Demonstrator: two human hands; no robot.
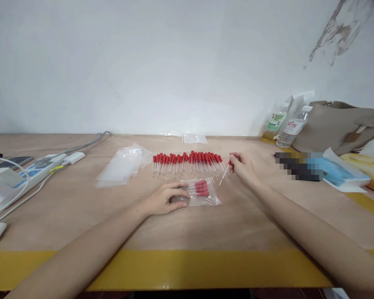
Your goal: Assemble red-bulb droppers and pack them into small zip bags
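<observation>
My left hand (168,198) lies over the left end of a clear zip bag (212,201), fingers and thumb apart and resting on the plastic. Inside the bag are several droppers with red rubber bulbs (202,188), their bulbs toward the right end. Just right of the bag, my right hand (241,166) pinches a single dropper (225,173) by its red bulb, its clear tube slanting down to the left. Behind the bag, several more droppers (202,159) lie in a long row, bulbs away from me.
A fanned stack of flat clear bags (120,166) lies left of the row. Far left is a power strip (34,170) with cables. At the right stand plastic bottles (291,128), a grey-beige handbag (333,126) and a blue tissue pack (343,172). Yellow tape (180,268) covers the table's front edge.
</observation>
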